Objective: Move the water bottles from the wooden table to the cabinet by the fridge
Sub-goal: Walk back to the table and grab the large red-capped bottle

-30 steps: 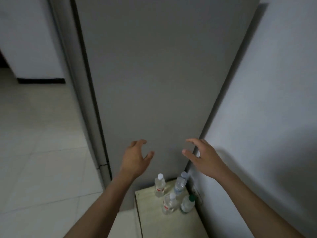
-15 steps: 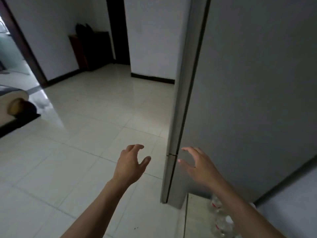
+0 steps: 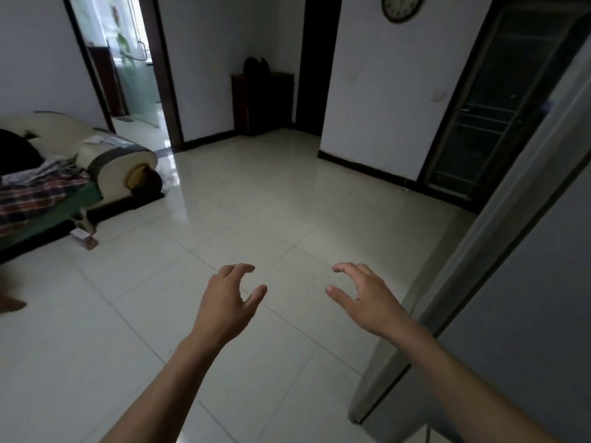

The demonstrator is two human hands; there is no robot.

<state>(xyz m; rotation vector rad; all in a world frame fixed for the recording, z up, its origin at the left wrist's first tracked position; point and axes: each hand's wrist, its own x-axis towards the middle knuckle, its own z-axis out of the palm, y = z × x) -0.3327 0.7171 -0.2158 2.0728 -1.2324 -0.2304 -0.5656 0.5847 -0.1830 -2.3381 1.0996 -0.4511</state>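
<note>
My left hand (image 3: pixel 228 300) and my right hand (image 3: pixel 367 298) are both held out in front of me over the tiled floor, fingers curled and apart, holding nothing. The grey fridge (image 3: pixel 511 298) stands at the right edge, its side close to my right forearm. No water bottles, no cabinet and no wooden table are in view.
A cream sofa (image 3: pixel 105 161) with a plaid blanket stands at the left. A dark cabinet (image 3: pixel 262 103) sits against the far wall beside a dark doorway. A bright doorway (image 3: pixel 134 75) opens at the far left, a glass door (image 3: pixel 499 100) at the right. White floor tiles (image 3: pixel 243 203) stretch ahead.
My view has swung left, away from the fridge side and the small cabinet with bottles, out to the open room. Both hands stay empty and raised.
</note>
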